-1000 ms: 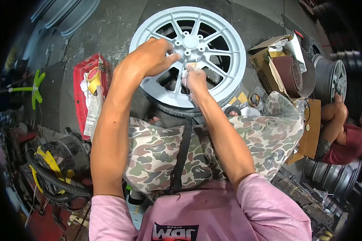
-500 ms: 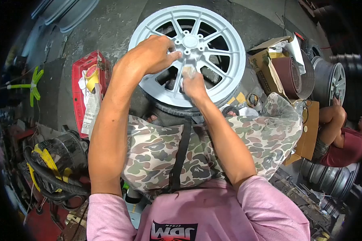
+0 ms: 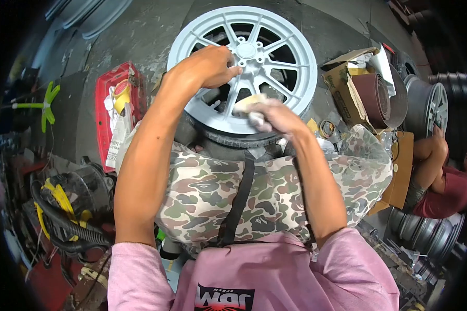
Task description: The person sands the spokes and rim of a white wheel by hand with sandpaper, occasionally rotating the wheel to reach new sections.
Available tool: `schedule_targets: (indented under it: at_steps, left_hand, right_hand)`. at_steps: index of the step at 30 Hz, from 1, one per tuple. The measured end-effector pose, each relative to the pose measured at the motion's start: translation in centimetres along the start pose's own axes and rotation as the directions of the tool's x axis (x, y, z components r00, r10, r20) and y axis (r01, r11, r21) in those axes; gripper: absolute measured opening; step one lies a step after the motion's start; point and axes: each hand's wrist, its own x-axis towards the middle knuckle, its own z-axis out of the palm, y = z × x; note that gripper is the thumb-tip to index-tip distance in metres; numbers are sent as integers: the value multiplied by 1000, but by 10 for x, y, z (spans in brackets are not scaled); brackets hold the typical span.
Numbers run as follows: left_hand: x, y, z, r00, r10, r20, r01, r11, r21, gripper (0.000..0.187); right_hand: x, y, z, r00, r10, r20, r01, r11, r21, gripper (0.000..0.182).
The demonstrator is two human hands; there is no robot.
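A light grey multi-spoke wheel [image 3: 306,65] lies face up on a black tire [image 3: 238,139] in front of me. My left hand [image 3: 215,66] rests on the wheel's left spokes near the hub, fingers curled down, their tips partly hidden. In my right hand [image 3: 270,116] is a pale yellowish sanding piece [image 3: 248,102], held over the lower spokes close to the near rim. That hand is dusted white and slightly blurred.
On the left are a red tray [image 3: 102,103] with tape and newspaper, a green star-shaped object [image 3: 47,106] and a vacuum [image 3: 83,192]. An open carton [image 3: 342,96], a brown abrasive roll [image 3: 369,98], other wheels [image 3: 419,106] and a seated person [image 3: 443,192] are at right.
My right hand has moved down and right with the sanding piece, from the spokes below the hub toward the near rim. My left hand has shifted slightly right.
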Motion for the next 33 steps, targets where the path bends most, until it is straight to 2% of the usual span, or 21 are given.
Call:
schedule_targets:
  at_steps: [1, 2, 3, 4, 5, 6, 7, 8, 10, 11, 14, 17, 18, 20, 23, 24, 26, 28, 30, 31, 33]
  left_hand:
    - [4, -7, 9, 999, -25, 30, 23, 998, 64, 36]
    - [9, -11, 16, 997, -44, 56, 36, 991, 131, 35]
    - [6, -3, 20, 992, -116, 57, 103, 975, 195, 37]
    - [10, -4, 31, 992, -114, 53, 102, 975, 197, 37]
    - [15, -10, 49, 983, -167, 71, 147, 962, 230, 40]
    - [19, -15, 64, 971, -224, 88, 195, 946, 260, 44]
    - [21, -12, 72, 960, -242, 142, 200, 945, 259, 41]
    - [21, -8, 81, 945, -260, 197, 206, 944, 257, 40]
    - [16, -4, 97, 964, -234, 123, 198, 949, 247, 32]
    - [18, -3, 101, 957, -268, 109, 240, 945, 222, 30]
    - [18, 5, 106, 954, -295, 61, 278, 941, 194, 27]
    - [20, 9, 106, 964, -265, -11, 263, 954, 145, 24]
    - [20, 9, 106, 967, -248, -54, 252, 963, 93, 23]
    - [22, 11, 107, 968, -234, -89, 240, 968, 67, 22]
    - [23, 10, 106, 976, -190, -109, 194, 981, 23, 20]
    - [23, 9, 107, 975, -192, -114, 195, 981, 15, 20]
    - [26, 8, 110, 975, -176, -138, 173, 984, -34, 19]
    - [27, 8, 110, 976, -170, -139, 164, 985, -48, 19]
    - [27, 7, 111, 975, -169, -148, 161, 985, -64, 18]
    - [27, 5, 112, 976, -158, -148, 148, 986, -79, 17]
    - [27, 2, 111, 975, -158, -158, 143, 984, -102, 17]
  right_hand:
    - [-2, -2, -8, 991, -81, -111, 70, 993, -98, 27]
    - [2, 1, -20, 947, -269, -173, 197, 918, -345, 27]
    - [7, 7, -33, 861, -469, -197, 243, 719, -651, 28]
    - [9, 6, -37, 749, -648, -141, 208, 432, -877, 29]
    - [10, 8, -39, 748, -650, -138, 211, 430, -878, 29]
    - [7, 7, -34, 714, -700, 29, 245, 210, -947, 33]
    - [6, 7, -31, 678, -707, 202, 269, -18, -963, 36]
    - [4, 8, -31, 682, -701, 209, 276, -19, -961, 36]
    - [-1, 7, -38, 852, -377, 363, 161, -471, -867, 41]
    - [2, 11, -48, 876, -281, 391, 173, -573, -801, 41]
    - [7, -5, -48, 869, -228, 439, 172, -692, -701, 34]
    - [31, -21, -38, 859, -357, 366, 35, -672, -739, 29]
    - [38, -20, -35, 785, -440, 436, 7, -698, -716, 26]
    - [32, -4, -33, 833, -419, 360, -20, -674, -738, 25]
    - [-8, 11, -22, 889, -382, 253, 13, -530, -848, 29]
    - [-6, 10, -23, 890, -377, 255, 14, -537, -843, 29]
    - [-4, 14, -28, 795, -511, 326, 27, -507, -862, 32]
    - [23, 6, -32, 762, -579, 291, 13, -435, -901, 36]
    - [43, 15, -33, 653, -691, 309, 6, -403, -915, 36]
    - [38, 16, -35, 655, -689, 310, 7, -404, -915, 36]
    - [23, 13, -36, 791, -559, 250, 50, -347, -937, 35]
